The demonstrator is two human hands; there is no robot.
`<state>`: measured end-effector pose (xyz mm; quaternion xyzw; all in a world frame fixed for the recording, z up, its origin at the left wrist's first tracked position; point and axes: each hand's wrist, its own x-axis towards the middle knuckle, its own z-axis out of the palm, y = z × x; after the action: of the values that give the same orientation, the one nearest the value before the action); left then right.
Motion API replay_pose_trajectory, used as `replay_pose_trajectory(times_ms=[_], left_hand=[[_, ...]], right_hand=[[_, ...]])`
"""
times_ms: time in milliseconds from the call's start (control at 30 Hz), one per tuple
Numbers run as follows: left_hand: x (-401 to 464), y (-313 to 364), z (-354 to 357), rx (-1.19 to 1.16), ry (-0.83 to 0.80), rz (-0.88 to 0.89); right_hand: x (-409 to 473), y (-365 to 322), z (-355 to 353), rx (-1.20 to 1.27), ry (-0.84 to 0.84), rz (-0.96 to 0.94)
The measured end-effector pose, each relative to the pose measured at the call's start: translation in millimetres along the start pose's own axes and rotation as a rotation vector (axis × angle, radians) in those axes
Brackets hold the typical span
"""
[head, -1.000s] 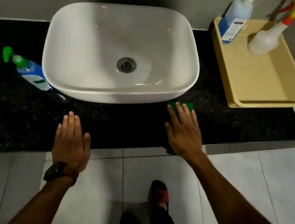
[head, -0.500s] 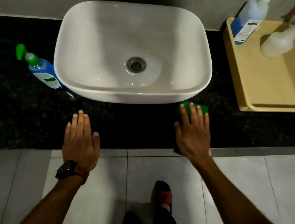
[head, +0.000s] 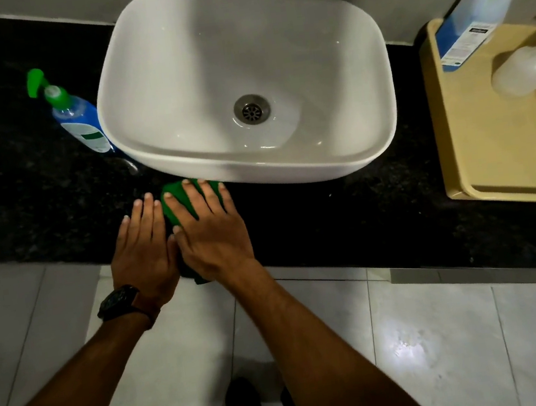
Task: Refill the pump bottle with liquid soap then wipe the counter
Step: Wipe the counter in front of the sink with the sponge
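Note:
A green cloth [head: 176, 198] lies on the black counter [head: 347, 226] in front of the white basin [head: 245, 84]. My right hand [head: 211, 230] presses flat on the cloth, fingers spread. Beside it, my left hand [head: 144, 248], with a dark watch on the wrist, rests flat on the counter's front edge and touches the right hand. The blue pump bottle [head: 79, 119] with a green pump stands upright to the left of the basin. A blue refill bottle [head: 470, 22] with a white cap leans at the back of the tan tray [head: 490, 155].
A white spray bottle [head: 527, 69] lies in the tan tray at the right end of the counter. Grey wall tiles run behind the basin. Pale floor tiles and my feet show below the counter edge.
My right hand has slid the green cloth left along the counter front until it meets my left hand. The view has shifted to the left as well.

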<state>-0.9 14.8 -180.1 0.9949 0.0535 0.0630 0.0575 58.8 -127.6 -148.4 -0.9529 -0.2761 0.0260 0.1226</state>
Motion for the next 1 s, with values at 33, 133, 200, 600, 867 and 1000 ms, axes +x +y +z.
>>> replay_pose_trajectory(times_ms=[33,133,200,600,867,1000], left_hand=[[0.0,0.5,-0.7,-0.007,0.003,0.005],[0.0,2.3,-2.3,-0.019,0.016,0.012],[-0.2,4.2,-4.3,-0.025,0.017,0.006],[0.5,9.3,-11.2,-0.042,-0.004,-0.016],[1.0,2.0,0.1,-0.029,0.003,-0.018],[1.6,0.0,3.9,-0.02,0.002,-0.021]], right_hand=[[-6.3,8.2,-0.7,-0.012,-0.003,-0.01],[-35.7,44.4,-5.3,-0.002,0.003,0.081],[-60.7,81.1,-12.0,-0.019,0.012,0.178],[-111.7,260.8,-68.8,-0.168,0.042,0.541],[-113.1,155.4,-37.6,-0.119,0.066,0.592],[-86.2,72.9,-11.1,-0.034,0.044,0.419]])
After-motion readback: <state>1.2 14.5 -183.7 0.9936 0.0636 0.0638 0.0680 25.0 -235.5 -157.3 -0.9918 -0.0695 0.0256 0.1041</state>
